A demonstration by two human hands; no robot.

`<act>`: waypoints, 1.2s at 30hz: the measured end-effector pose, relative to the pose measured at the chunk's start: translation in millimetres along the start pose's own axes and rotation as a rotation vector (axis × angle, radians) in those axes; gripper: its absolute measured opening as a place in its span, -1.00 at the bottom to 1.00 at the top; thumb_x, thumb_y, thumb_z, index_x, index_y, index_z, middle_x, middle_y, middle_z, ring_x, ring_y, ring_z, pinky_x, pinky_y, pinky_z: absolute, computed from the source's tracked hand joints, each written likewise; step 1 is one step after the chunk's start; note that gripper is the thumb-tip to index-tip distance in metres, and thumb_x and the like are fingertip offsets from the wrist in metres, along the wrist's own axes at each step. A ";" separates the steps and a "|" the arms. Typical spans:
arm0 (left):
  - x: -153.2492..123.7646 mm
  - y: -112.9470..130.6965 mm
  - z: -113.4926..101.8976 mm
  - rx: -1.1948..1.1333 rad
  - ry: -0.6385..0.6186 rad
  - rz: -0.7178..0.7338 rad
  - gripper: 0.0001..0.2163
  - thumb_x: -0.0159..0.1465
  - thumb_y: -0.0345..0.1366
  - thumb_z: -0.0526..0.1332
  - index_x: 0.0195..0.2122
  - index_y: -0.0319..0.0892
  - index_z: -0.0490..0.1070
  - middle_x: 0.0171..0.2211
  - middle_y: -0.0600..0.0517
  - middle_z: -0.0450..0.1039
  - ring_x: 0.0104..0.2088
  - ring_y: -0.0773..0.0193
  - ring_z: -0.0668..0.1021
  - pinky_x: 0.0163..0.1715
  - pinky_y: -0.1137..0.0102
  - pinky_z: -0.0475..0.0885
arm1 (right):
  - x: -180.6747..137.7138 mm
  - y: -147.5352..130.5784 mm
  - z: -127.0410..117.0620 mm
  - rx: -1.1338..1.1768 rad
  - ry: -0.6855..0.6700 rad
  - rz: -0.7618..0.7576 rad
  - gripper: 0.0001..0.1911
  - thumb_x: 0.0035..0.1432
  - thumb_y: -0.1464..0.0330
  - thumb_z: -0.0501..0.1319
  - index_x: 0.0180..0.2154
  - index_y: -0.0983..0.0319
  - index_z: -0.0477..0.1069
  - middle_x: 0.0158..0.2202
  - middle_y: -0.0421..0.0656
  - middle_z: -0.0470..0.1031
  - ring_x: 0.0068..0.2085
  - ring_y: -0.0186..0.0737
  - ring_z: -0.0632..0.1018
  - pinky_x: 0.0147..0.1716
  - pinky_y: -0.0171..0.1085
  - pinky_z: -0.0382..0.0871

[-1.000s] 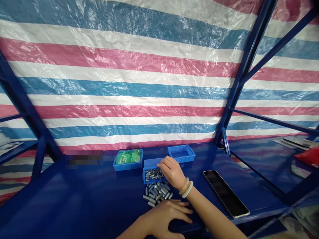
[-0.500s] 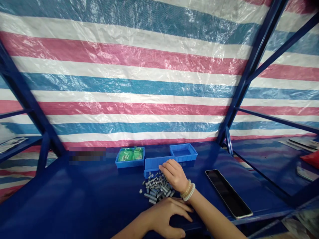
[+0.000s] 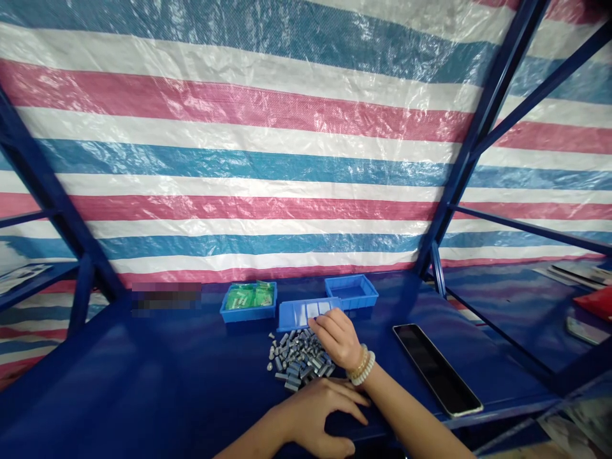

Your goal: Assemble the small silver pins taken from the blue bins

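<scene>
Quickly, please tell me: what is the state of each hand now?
Left hand: open, on the bench, holding nothing.
Right hand: half closed at the blue tray; whether it grips cannot be told.

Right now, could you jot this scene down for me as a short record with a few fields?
Right hand: the right hand, wearing beaded bracelets, at the end of a tilted blue tray
Left hand: the left hand, spread on the blue table, holding nothing
Pile: small grey metal pieces, loose on the table, under the right hand
Other trays: a blue tray of green packets; a second blue tray
Nearby: a dark flat device, right of the right arm
Behind: a striped tarp
</scene>
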State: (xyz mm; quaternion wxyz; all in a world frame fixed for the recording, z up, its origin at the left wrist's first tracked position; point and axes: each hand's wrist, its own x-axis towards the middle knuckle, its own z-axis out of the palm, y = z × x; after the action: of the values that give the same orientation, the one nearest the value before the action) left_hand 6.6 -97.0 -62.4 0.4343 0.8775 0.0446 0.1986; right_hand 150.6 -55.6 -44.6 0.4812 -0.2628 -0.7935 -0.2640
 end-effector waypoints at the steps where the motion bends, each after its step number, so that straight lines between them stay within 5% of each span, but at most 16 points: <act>1: 0.0 -0.4 0.3 0.001 0.005 0.005 -0.59 0.08 -0.17 0.30 -0.04 -0.15 0.58 0.10 -0.09 0.53 0.09 -0.01 0.55 0.17 0.19 0.34 | -1.2 -0.4 -0.8 0.006 0.015 -0.006 -0.77 0.33 0.57 0.11 -0.05 0.28 0.45 -0.37 -0.06 0.54 -0.38 -0.18 0.44 -0.43 -0.18 0.31; 6: -0.8 -2.9 2.5 0.008 0.020 0.023 -0.58 0.07 -0.16 0.30 -0.04 -0.15 0.58 0.09 -0.09 0.53 0.15 -0.02 0.50 0.20 0.19 0.32 | -5.4 3.0 -4.3 0.033 0.080 0.022 -0.75 0.34 0.54 0.12 -0.04 0.19 0.45 -0.36 -0.10 0.52 -0.39 -0.18 0.44 -0.43 -0.18 0.33; 10: -2.5 -5.7 2.9 0.019 0.002 0.010 -0.57 0.09 -0.13 0.29 -0.02 -0.17 0.56 0.12 -0.11 0.51 0.20 -0.04 0.45 0.21 0.15 0.29 | 22.5 37.3 1.8 0.026 0.034 0.232 -0.79 0.37 0.49 0.08 -0.13 0.22 0.48 -0.37 -0.08 0.47 -0.32 -0.11 0.46 -0.31 -0.09 0.38; 14: -3.1 -9.0 2.6 0.019 -0.012 0.004 -0.60 0.09 -0.15 0.31 -0.05 -0.15 0.57 0.11 -0.11 0.51 0.20 -0.06 0.44 0.21 0.09 0.30 | 76.8 99.5 30.5 0.074 -0.218 0.435 -0.85 0.37 0.42 0.12 -0.17 0.28 0.46 -0.22 -0.06 0.49 -0.13 -0.11 0.51 -0.13 -0.07 0.44; 18: -3.8 -10.7 4.4 -0.015 0.064 0.052 -0.62 0.11 -0.16 0.30 -0.07 -0.18 0.58 0.05 -0.13 0.57 0.15 -0.04 0.50 0.19 0.12 0.33 | 106.8 144.8 72.0 0.195 -0.603 0.546 -0.76 0.33 0.29 0.23 -0.04 0.28 0.43 -0.09 -0.11 0.51 -0.17 -0.18 0.58 -0.18 -0.12 0.53; 25: -6.8 -14.2 6.7 -0.008 0.069 0.056 -0.63 0.14 -0.10 0.28 -0.08 -0.18 0.58 0.05 -0.13 0.56 0.15 -0.02 0.50 0.19 0.17 0.33 | 81.2 147.1 114.0 0.368 -1.056 0.602 -0.71 0.32 0.29 0.24 0.03 0.27 0.41 0.01 -0.08 0.48 -0.11 -0.11 0.57 -0.16 -0.10 0.53; 30: -7.7 -17.0 5.9 0.016 0.035 0.040 -0.62 0.15 -0.08 0.26 -0.06 -0.15 0.56 0.07 -0.10 0.55 0.18 -0.02 0.48 0.20 0.14 0.30 | 64.9 150.1 117.3 0.386 -1.098 0.676 -0.70 0.32 0.29 0.24 0.03 0.26 0.41 0.03 -0.08 0.47 -0.08 -0.09 0.56 -0.13 -0.07 0.52; 36: -7.0 -14.0 4.8 -0.007 0.048 0.041 -0.63 0.15 -0.11 0.26 -0.06 -0.16 0.56 0.06 -0.11 0.55 0.18 -0.03 0.48 0.19 0.14 0.32 | 64.8 150.6 109.1 0.429 -0.967 0.727 -0.70 0.32 0.28 0.24 0.03 0.26 0.41 0.03 -0.08 0.47 -0.09 -0.10 0.57 -0.14 -0.08 0.53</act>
State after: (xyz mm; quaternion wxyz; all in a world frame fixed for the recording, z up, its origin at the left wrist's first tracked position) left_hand 3.4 -93.7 -78.1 0.4323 0.8715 0.0362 0.2286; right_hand 157.6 137.0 -4.5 0.1695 -0.5022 -0.8164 0.2291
